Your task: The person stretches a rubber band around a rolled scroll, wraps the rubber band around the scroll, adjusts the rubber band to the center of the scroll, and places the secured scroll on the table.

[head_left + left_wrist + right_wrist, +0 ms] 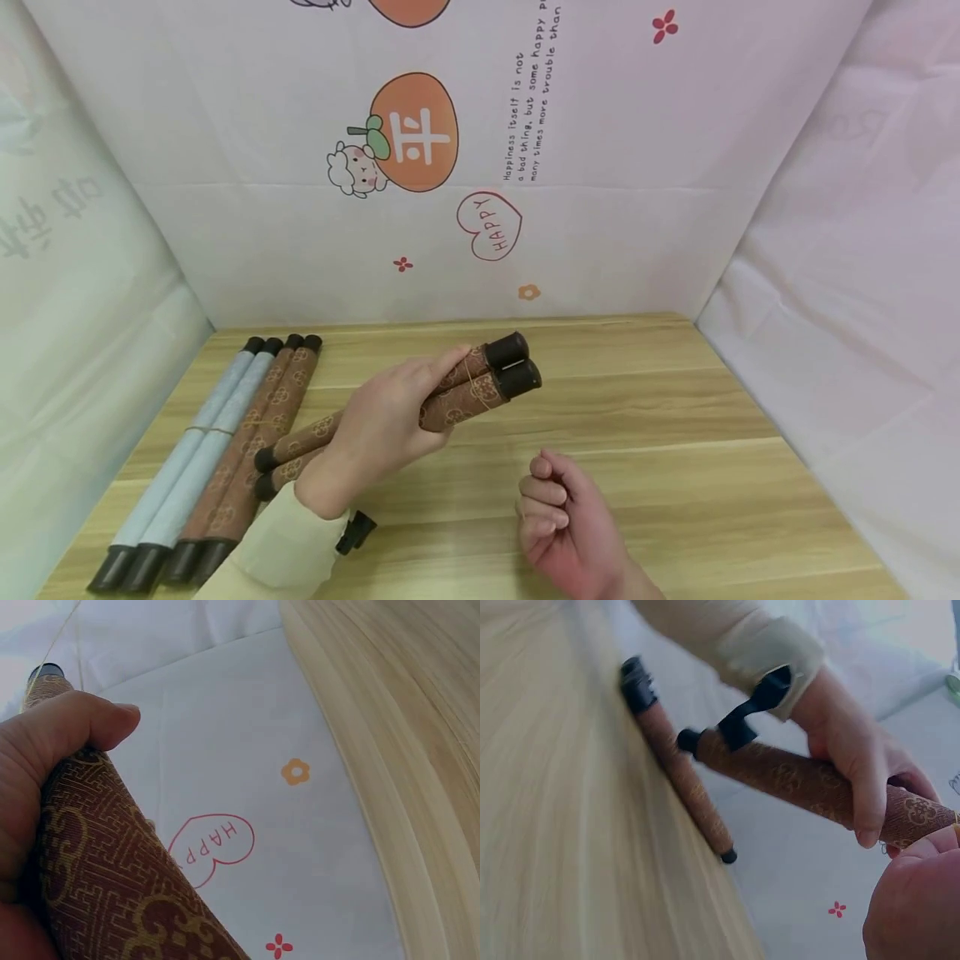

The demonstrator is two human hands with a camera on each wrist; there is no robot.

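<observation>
My left hand (382, 425) grips two brown scrolls (461, 404) with gold patterns and black end caps. They lie side by side, raised above the table and slanting up to the right. A thin yellow rubber band (471, 382) loops round them near the right caps. In the left wrist view its strands stretch away from the scroll end and leave the frame. Below and right of those caps, my right hand (566, 521) has curled fingers; they seem to pinch the band, though the pinch itself is hidden. In the right wrist view that hand (919, 900) appears close to the scrolls.
At the left of the wooden table (660, 467) lie two pale blue scrolls (187, 446) and two more brown scrolls (251, 454), with thin bands around them. A printed white cloth (600, 233) stands behind, and white cloth walls rise on both sides.
</observation>
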